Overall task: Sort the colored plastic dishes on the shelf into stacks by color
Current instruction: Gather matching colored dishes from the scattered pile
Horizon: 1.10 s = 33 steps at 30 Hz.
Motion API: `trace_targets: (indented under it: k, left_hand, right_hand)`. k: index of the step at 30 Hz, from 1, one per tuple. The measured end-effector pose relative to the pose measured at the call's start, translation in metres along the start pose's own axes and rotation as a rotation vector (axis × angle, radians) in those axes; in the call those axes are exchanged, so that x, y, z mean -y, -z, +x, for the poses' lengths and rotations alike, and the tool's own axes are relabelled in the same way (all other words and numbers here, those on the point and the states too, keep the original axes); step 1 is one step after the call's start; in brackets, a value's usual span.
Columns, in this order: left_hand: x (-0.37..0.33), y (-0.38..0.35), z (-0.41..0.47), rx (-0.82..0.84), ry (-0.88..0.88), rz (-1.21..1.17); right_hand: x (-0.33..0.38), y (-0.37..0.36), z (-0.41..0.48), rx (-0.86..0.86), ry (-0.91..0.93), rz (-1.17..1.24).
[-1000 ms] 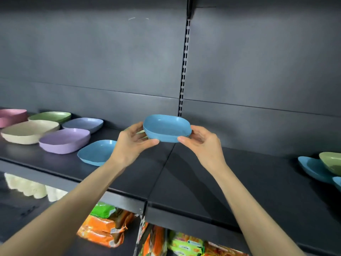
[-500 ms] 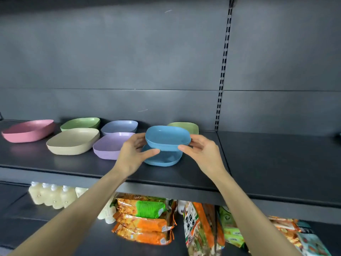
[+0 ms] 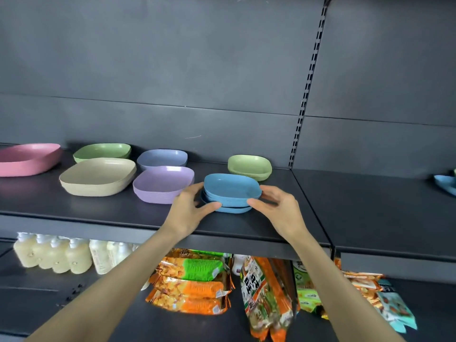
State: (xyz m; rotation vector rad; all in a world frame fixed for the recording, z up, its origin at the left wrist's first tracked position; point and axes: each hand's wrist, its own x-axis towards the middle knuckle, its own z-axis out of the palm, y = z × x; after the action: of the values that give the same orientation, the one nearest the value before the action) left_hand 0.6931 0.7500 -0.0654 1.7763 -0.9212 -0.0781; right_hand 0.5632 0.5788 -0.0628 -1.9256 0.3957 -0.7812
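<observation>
The blue stack [image 3: 232, 193] sits on the dark shelf [image 3: 370, 213], near the front edge. Its top dishes sit a bit crooked on the bottom one.

The left hand [image 3: 190, 213] holds the left side of the blue stack. The right hand [image 3: 278, 208] holds the right side. The fingers [image 3: 212, 207] of both hands are curled round the rims of the top dishes, with the thumbs at the front. I cannot tell if the top dishes rest fully on the bottom one.

Just left of the blue stack is a purple stack [image 3: 162, 183]. The left hand's fingers are in the small gap between the two. Behind the blue stack and a little right is a small green stack [image 3: 249, 166], close but not touching.

Further left of the blue stack are a beige stack [image 3: 98, 176] and a pink stack [image 3: 27, 159]. Behind and to the left of it are a pale blue stack [image 3: 162, 157] and a big green stack [image 3: 102, 151]. Far to the right of the blue stack, at the edge of the view, are more blue dishes [image 3: 444, 183].

Below the blue stack, on a lower shelf, lie snack bags [image 3: 192, 280]. Down and to the left stand pale bottles [image 3: 49, 255].
</observation>
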Motion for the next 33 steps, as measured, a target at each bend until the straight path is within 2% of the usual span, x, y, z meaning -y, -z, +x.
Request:
trace_targets:
  k: [9, 23, 27, 33]
  left_hand:
    - [0.007, 0.0, 0.001, 0.009, 0.058, -0.047]
    - [-0.007, 0.004, 0.0, 0.117, 0.123, 0.045]
    - [-0.015, 0.005, -0.008, 0.097, 0.146, 0.093]
    - [-0.038, 0.009, -0.014, -0.05, 0.013, 0.324]
  right_hand:
    - [0.0, -0.001, -0.002, -0.001, -0.005, -0.113]
    - [0.005, -0.001, -0.008, 0.003, -0.006, -0.206]
    - [0.009, 0.001, -0.009, 0.039, -0.029, -0.261]
    - [0.026, 0.027, -0.007, 0.069, 0.02, -0.507]
